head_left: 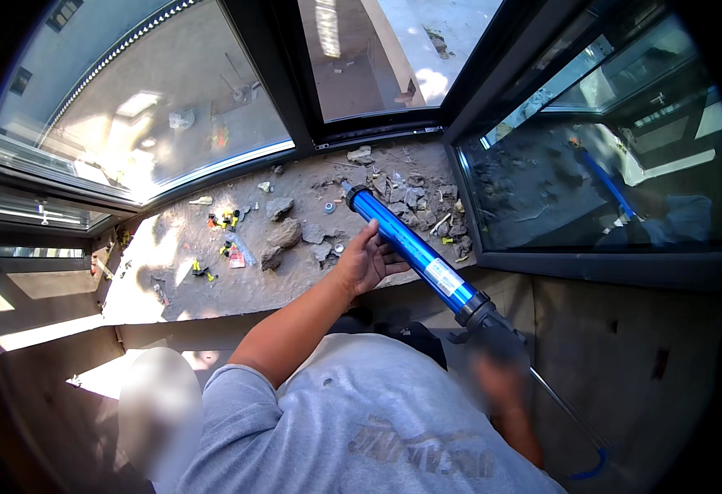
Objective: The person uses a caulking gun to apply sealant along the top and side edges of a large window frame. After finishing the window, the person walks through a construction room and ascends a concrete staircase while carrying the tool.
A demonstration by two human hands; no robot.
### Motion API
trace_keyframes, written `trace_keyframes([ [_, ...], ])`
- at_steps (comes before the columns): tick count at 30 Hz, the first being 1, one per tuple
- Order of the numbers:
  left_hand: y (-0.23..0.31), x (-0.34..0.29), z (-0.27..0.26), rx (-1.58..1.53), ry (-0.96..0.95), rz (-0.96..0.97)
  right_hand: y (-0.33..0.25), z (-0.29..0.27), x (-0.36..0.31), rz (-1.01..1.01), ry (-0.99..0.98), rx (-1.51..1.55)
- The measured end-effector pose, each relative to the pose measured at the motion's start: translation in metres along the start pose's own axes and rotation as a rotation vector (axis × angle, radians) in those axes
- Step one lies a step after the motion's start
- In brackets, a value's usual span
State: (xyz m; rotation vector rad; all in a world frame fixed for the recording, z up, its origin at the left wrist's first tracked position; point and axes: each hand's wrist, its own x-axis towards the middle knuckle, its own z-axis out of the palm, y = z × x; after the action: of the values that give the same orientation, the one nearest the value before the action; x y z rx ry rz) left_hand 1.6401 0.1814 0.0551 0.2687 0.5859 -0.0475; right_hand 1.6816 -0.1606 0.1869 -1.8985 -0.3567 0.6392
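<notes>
Left hand [366, 259] cupped under blue caulking gun tube [410, 247], fingers curled loosely round barrel about a third of the way back from far end. Right hand [497, 362] blurred, at black trigger grip [480, 317] near right; cannot tell how fingers sit there. Tube angled from near right up to far centre, open end hovering over rough concrete sill [237, 284], not touching it as far as can be told. Thin metal plunger rod [571, 416] trailing back toward lower right, blue hook at its end.

Risks, judged from this pose:
- Loose left support only. Smooth glossy metal barrel could slide through palm if trigger hand jerks.
- Long rod sticking out behind, near wall. Could knock and shove tube offline.
- Rubble chunks [282, 235] and crumbled mortar [427, 202] littering sill, surface gritty and dusty. Poor seat for anything laid down, and tube end could snag or pick up grit.
- Small yellow and red plastic bits [229, 221] scattered far left, easy to sweep off the ledge.

Materials: dark metal window frames [311, 132], smooth, hard-edged; glass panes [163, 90] reflective, strong glare far left. Right pane [591, 181] mirroring tube. Sill raw, pitted, grey-brown. Grey cotton shirt [361, 420] near bottom, soft, flecked.
</notes>
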Motion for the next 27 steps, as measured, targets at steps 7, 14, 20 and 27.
trace_keyframes([
  [7,0.039,0.051,-0.016,0.11,0.255,0.029,0.008,0.04,0.07,0.061,-0.196,-0.045],
  [14,0.073,0.133,-0.05,0.079,0.231,0.076,0.064,0.079,0.147,0.044,-0.19,0.079],
  [20,0.096,0.202,-0.077,0.09,0.284,0.152,0.121,0.111,0.22,0.007,-0.298,0.448],
  [27,0.128,0.261,-0.115,0.082,0.356,0.213,0.166,0.146,0.283,0.137,-0.357,0.644],
])
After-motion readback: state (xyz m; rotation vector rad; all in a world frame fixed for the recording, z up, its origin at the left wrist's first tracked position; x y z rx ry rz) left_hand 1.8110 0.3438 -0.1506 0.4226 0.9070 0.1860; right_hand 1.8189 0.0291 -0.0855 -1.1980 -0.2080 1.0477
